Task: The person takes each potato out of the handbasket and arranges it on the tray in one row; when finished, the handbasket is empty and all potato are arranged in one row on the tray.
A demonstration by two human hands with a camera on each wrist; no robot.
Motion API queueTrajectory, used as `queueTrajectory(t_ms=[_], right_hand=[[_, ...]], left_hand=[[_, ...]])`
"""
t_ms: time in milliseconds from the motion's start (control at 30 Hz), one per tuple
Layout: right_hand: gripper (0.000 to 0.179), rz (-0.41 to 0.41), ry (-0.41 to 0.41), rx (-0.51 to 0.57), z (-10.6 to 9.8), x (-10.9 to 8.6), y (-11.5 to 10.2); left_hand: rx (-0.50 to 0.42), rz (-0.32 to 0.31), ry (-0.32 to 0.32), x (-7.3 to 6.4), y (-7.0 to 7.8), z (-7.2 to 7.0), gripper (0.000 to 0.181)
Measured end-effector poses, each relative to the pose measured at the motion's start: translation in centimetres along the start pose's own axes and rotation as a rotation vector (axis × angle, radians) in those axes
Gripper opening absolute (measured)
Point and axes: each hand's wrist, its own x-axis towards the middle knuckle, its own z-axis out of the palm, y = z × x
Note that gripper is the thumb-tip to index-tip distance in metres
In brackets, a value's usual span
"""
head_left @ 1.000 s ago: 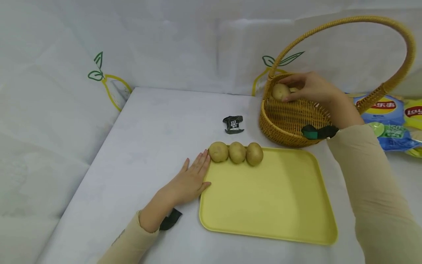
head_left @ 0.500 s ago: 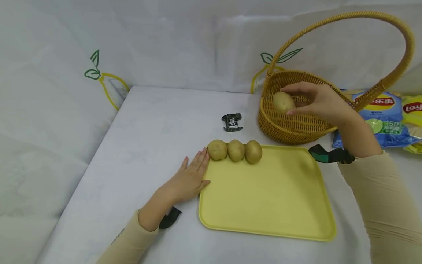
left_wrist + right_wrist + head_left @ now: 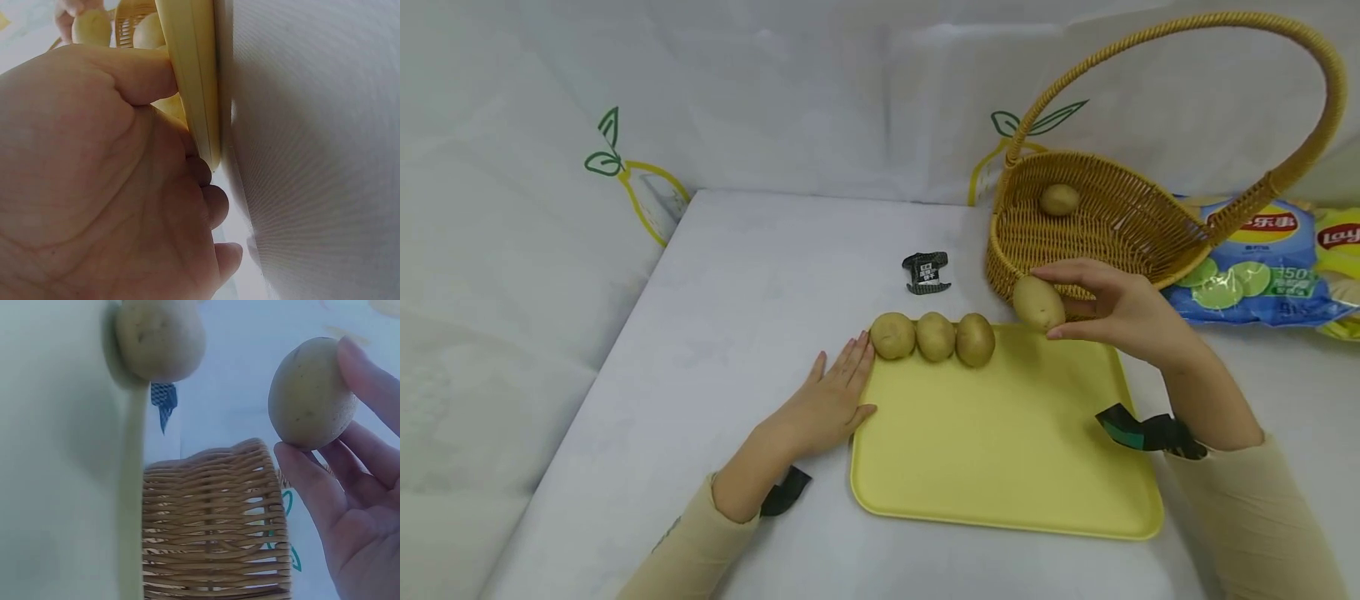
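Between thumb and fingers, my right hand (image 3: 1120, 312) pinches a potato (image 3: 1038, 304), held over the far edge of the yellow tray (image 3: 1000, 450), just in front of the basket. The right wrist view shows this potato (image 3: 312, 394) clear of the tray. Three potatoes (image 3: 936, 337) sit in a row along the tray's far left edge. My left hand (image 3: 827, 408) rests with straight fingers against the tray's left rim, its fingertips near the leftmost potato. In the left wrist view the left thumb touches the tray's side (image 3: 194, 75). One more potato (image 3: 1059, 200) lies inside the wicker basket (image 3: 1097, 179).
Behind the tray's far right edge stands the basket, its tall handle (image 3: 1225, 21) arching to the right. Chip bags (image 3: 1262, 275) lie to its right. A small black wrapper (image 3: 927, 273) lies on the white table (image 3: 737, 292) behind the tray.
My right hand has lifted a potato out of the basket and brought it toward me, above the tray's far edge. The left hand has stayed on the tray's left rim.
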Motion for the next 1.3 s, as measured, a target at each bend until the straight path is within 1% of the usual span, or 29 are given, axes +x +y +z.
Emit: queueTrajectory(t_ms=[100,200,300,400,467,533,600,733,800,933,1000,1033,1200,1300], right_hand=[[0.062,-0.010,-0.011,0.030,0.4,-0.5,0.5],[0.063,0.002,-0.002,-0.032,0.8,-0.7,0.8],[0.062,0.041,-0.001,-0.163,1.1,-0.7,1.0],[0.061,0.057,-0.023,-0.353,1.5,-0.5,1.3],[0.060,0.042,-0.045,-0.465,1.7,-0.4,1.6],[0.060,0.018,-0.063,-0.532,1.9,-0.3,1.9],[0.060,0.005,-0.075,-0.560,2.1,-0.2,2.1],[0.060,0.013,-0.080,-0.596,2.4,-0.3,2.3],[0.061,0.036,-0.085,-0.592,2.5,-0.4,2.2],[0.061,0.091,-0.101,-0.539,2.5,-0.4,2.2],[0.061,0.118,-0.107,-0.537,2.5,-0.3,2.3],[0.062,0.126,-0.109,-0.547,2.5,-0.3,2.4],[0.063,0.148,-0.097,-0.666,2.5,-0.2,2.8],[0.063,0.155,-0.085,-0.685,2.5,-0.3,2.9]], left_hand=[[-0.001,0.002,0.000,0.1,0.0,0.0,0.069],[-0.004,-0.006,-0.007,0.1,0.1,-0.1,0.069],[-0.007,-0.016,-0.017,0.1,0.1,-0.1,0.070],[-0.018,-0.018,-0.016,0.2,0.1,-0.1,0.070],[-0.025,-0.019,-0.017,0.2,0.0,-0.1,0.070],[-0.035,-0.021,-0.019,0.2,0.0,-0.1,0.070],[-0.037,-0.022,-0.022,0.2,0.0,-0.1,0.070],[-0.036,-0.019,-0.021,0.2,-0.1,0.1,0.071],[-0.033,-0.017,-0.020,0.2,-0.1,0.1,0.070],[-0.036,-0.021,-0.021,0.2,-0.1,0.0,0.070],[-0.037,-0.022,-0.021,0.2,-0.1,0.0,0.070],[-0.039,-0.022,-0.022,0.2,-0.1,0.0,0.070],[-0.040,-0.020,-0.024,0.2,-0.1,0.0,0.070],[-0.033,-0.018,-0.026,0.2,0.0,0.0,0.070]])
